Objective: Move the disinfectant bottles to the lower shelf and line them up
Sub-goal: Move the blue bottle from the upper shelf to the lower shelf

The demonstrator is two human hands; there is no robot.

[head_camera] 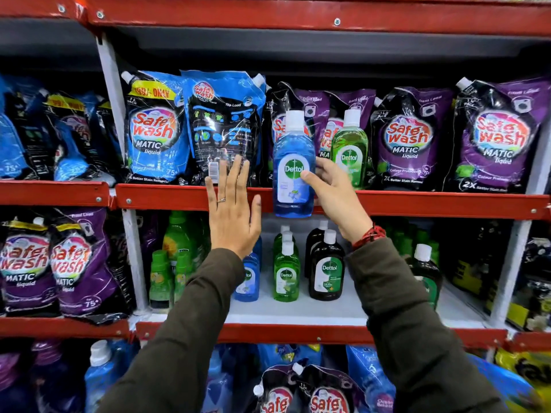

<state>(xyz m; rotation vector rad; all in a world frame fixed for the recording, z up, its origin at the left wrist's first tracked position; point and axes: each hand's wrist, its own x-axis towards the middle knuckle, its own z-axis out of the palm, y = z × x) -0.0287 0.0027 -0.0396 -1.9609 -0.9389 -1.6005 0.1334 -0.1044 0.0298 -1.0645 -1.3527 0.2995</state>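
Your right hand (334, 198) grips one blue bottle (293, 165), left hand (232, 213) spread empty; one green bottle (350, 150) stands right of it

Blue (155, 129) and purple detergent pouches (411, 138) crowd red-edged shelves (417, 204).

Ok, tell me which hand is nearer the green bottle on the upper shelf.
Right. The right hand sits just left of the green bottle, holding the blue bottle; the left hand is farther left.

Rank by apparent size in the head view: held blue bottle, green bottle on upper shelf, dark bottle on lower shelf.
1. Held blue bottle, though it is nearer the camera.
2. Green bottle on the upper shelf.
3. Dark bottle on the lower shelf, close to the green; unsure.
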